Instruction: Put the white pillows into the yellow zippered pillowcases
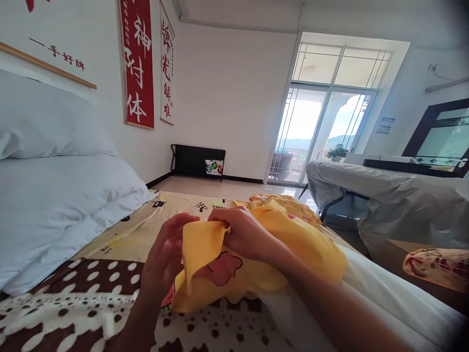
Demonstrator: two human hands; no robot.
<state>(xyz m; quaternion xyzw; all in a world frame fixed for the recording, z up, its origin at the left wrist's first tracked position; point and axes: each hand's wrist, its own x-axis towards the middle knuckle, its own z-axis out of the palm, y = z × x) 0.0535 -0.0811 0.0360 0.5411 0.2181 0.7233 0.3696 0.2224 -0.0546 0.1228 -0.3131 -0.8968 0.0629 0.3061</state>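
Note:
A yellow cloth (pixel 300 234) with pink printed shapes lies bunched across the bed, one edge lifted in front of me. My right hand (pixel 244 232) is closed on that raised edge, its fingers wrapped round the fabric. To the left of the lifted flap is my left hand (pixel 166 249), its fingers bent beside the cloth and partly hidden behind it; whether they grip it is unclear. Beneath the cloth are a brown and white patterned blanket (pixel 102 288) and a cream printed sheet (pixel 142 234).
White pillows (pixel 54 146) are stacked at the left. A plastic-covered table (pixel 410 195) stands at the right, near a box holding a floral bundle (pixel 439 266). A black folded frame (pixel 196 161) leans at the far wall, left of glass doors (pixel 318 127).

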